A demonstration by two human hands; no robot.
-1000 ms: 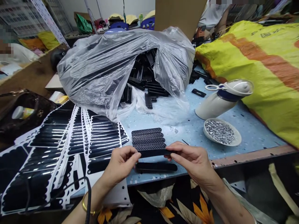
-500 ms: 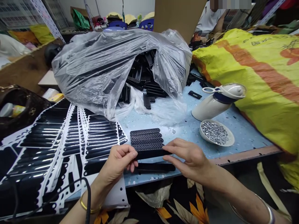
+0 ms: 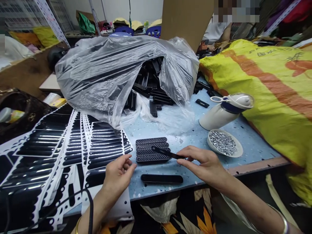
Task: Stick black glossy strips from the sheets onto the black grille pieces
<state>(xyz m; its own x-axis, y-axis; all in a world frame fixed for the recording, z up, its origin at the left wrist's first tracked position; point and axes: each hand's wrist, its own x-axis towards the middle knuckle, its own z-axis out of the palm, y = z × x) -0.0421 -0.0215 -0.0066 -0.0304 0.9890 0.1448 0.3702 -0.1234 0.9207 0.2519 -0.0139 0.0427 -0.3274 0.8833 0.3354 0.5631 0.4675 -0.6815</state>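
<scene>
Pinched at one end between the thumb and fingers of my right hand point(image 3: 201, 162) is a narrow black plastic strip point(image 3: 165, 152), tilted above a row of strips. Those rounded strips with a lattice surface point(image 3: 148, 158) lie side by side on the blue speckled table. My left hand point(image 3: 119, 172) is off to their left, thumb and index finger apart, other fingers curled, holding nothing. Nearer the table's front edge lies a smooth black strip point(image 3: 162, 178). Sheets of glossy black stickers point(image 3: 106, 143) spread out beside my left hand.
A clear plastic bag point(image 3: 97, 74) of black plastic parts point(image 3: 156, 94) fills the back. At right are a white bottle point(image 3: 214, 115), a bowl of small silvery pieces point(image 3: 240, 151) and a yellow sack point(image 3: 273, 81). Behind, a person in a white top point(image 3: 216, 31) is partly visible.
My left hand has let go of the black strip and drawn back left. My right hand alone now holds it, angled over the row. The smooth strip in front is now fully visible.
</scene>
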